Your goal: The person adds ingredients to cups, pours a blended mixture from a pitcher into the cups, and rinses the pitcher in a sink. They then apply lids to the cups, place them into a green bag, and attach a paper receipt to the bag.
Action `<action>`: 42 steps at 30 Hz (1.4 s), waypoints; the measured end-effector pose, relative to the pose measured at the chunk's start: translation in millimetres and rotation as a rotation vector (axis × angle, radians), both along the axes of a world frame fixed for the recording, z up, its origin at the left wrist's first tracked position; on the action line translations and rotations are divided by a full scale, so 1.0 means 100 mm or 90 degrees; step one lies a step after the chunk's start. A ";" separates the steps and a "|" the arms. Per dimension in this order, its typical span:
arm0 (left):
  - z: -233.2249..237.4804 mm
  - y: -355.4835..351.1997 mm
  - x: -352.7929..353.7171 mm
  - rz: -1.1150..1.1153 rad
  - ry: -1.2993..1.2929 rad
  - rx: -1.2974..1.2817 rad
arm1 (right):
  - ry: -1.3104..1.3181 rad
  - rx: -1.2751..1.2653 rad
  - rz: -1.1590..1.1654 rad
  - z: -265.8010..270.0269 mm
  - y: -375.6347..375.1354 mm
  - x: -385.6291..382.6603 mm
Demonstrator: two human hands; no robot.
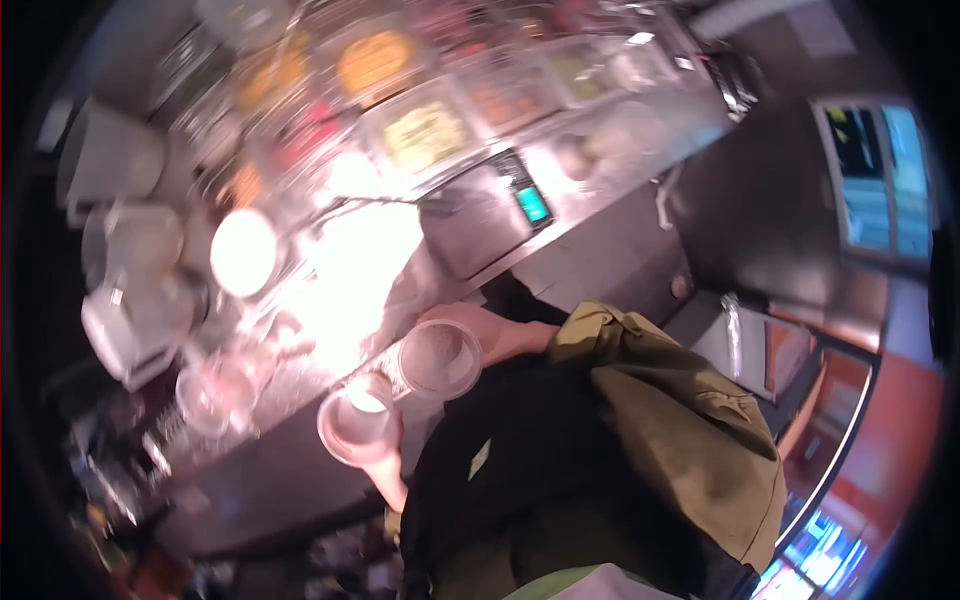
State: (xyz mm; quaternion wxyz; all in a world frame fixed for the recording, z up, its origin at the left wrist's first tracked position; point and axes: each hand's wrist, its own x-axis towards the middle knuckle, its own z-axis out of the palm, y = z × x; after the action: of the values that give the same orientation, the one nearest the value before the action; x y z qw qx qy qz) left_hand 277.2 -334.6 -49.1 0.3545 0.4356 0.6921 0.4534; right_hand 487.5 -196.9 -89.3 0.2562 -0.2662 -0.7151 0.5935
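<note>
My right hand (492, 335), reaching out of an olive sleeve, is wrapped around a clear plastic cup (441, 360). Just below and left of it, my left hand (383, 473) grips a second clear plastic cup (350, 432). The two cups are side by side, mouths toward me, in front of the metal counter's edge. Blur and glare hide what, if anything, is in them. Beyond the hands, a digital scale (480, 222) with a lit green display rests on the counter, and a long utensil (365, 200) lies near it.
Several clear food bins (420, 132) with colourful contents line the back of the metal counter (610, 195). White containers (135, 310) stand at the left, near a round white lid or bowl (245, 252). Strong glare covers the counter's middle. A dark wall with a window (868, 180) is at right.
</note>
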 end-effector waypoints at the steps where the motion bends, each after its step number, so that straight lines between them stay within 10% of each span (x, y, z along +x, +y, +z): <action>1: -0.02 0.07 0.11 -0.080 0.014 0.003 | -0.018 -0.001 -0.065 0.10 -0.02 0.26; 3: -0.19 0.22 0.42 -0.232 0.080 0.030 | -0.014 -0.153 -0.156 0.28 -0.02 0.81; 6: -0.51 0.53 1.13 -0.380 0.152 0.118 | -0.048 0.027 -0.429 0.08 -0.14 1.78; 13: -0.48 1.90 4.21 -0.356 0.083 0.302 | -0.166 0.192 -0.775 -0.27 0.83 4.16; 19: -0.82 2.96 5.85 -0.055 0.087 0.238 | -0.009 0.238 -0.586 -0.70 2.32 5.40; 29: -1.06 3.31 6.10 0.082 0.104 0.137 | 0.151 0.216 -0.424 -0.80 2.62 6.38; 35: -1.12 2.85 6.72 0.234 0.178 0.268 | 0.087 0.086 -0.908 -1.54 2.71 8.67; 42: -1.64 1.55 7.53 -0.123 0.014 -0.151 | -0.006 -0.313 -0.521 -2.16 2.12 9.54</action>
State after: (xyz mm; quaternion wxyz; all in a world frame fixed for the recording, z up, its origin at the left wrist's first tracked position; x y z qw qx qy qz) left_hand 1030.2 -179.4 -213.6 0.4377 0.4600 0.6998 0.3271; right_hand 1441.4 15.5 -305.7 0.3951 -0.5815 -0.3909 0.5941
